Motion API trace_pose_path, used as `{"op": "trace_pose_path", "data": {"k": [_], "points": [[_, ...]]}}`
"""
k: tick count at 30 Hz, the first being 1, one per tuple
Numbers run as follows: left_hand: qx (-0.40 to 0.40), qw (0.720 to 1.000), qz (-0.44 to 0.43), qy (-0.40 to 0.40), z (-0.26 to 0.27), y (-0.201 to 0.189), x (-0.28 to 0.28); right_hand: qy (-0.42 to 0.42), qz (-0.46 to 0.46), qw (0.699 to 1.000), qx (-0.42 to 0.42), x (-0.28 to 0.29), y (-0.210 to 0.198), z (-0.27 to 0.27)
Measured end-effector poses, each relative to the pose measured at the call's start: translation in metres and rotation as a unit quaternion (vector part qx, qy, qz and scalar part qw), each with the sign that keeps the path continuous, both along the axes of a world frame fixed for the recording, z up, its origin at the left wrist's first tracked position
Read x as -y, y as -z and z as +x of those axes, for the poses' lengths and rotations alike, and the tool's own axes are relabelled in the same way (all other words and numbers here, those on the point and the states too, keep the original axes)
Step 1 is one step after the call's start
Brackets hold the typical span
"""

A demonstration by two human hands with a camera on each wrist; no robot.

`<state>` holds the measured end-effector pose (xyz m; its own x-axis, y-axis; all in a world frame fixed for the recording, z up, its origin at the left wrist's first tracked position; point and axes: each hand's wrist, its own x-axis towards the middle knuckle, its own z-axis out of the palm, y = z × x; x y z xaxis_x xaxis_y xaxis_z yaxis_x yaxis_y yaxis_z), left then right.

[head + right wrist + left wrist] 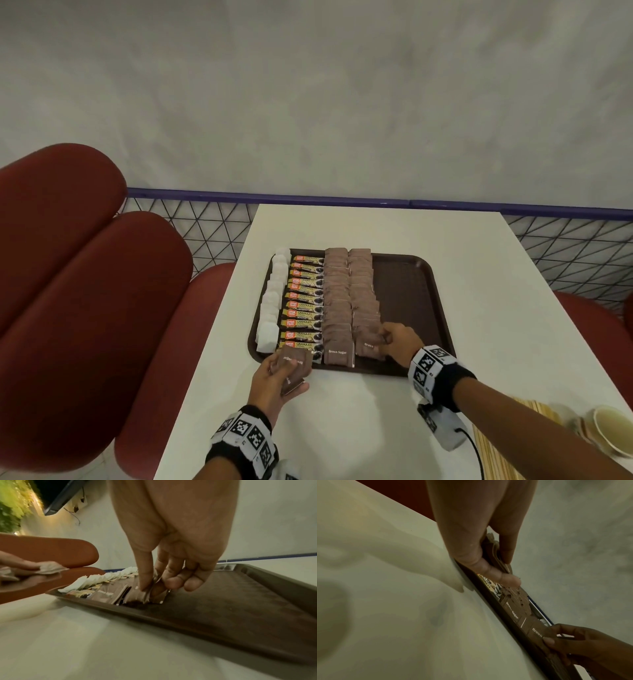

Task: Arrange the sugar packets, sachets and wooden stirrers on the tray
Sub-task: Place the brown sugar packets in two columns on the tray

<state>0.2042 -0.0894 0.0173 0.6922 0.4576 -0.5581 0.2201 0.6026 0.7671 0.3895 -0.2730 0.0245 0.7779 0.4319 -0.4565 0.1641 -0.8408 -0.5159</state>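
A dark brown tray [411,291] lies on the white table. On it, from left to right, run a row of white sachets [272,305], a row of coffee granule sticks [303,308] and two rows of brown sugar packets [337,301]. My left hand [274,380] holds a small stack of brown sugar packets [294,365] at the tray's near left edge. My right hand [397,339] pinches the nearest brown sugar packet [368,346] of the right row, seen between thumb and fingers [173,582] in the right wrist view. Wooden stirrers [496,442] lie at the near right of the table.
A white cup [613,433] stands at the table's near right corner beside the stirrers. The tray's right third [407,298] is bare. Red cushioned seats [85,274] flank the table on the left. A wire mesh fence [205,226] with a blue rail runs behind.
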Motion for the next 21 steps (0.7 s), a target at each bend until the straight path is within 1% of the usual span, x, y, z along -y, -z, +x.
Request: {"op": "trace_pose_path", "data": {"k": [3,9,12,17,21], "points": [[-0.01,1.0,0.01,0.008,0.002,-0.002,0.001,-0.027,-0.052,0.998,0.009,-0.005,0.003,-0.003],[-0.031,0.999,0.018,0.012,0.002,-0.001,-0.001,-0.044,-0.125,0.988,0.079,-0.019,0.007,-0.006],[-0.037,0.999,0.017,0.011,0.002,0.001,-0.003,-0.042,-0.137,0.985,0.094,-0.022,0.008,-0.004],[-0.036,0.999,0.0,0.007,0.004,0.003,-0.004,-0.029,-0.127,0.984,0.119,-0.025,0.007,-0.003],[-0.029,1.0,-0.002,0.005,0.004,0.003,-0.004,-0.047,-0.117,0.98,0.154,-0.021,0.013,-0.004]]}}
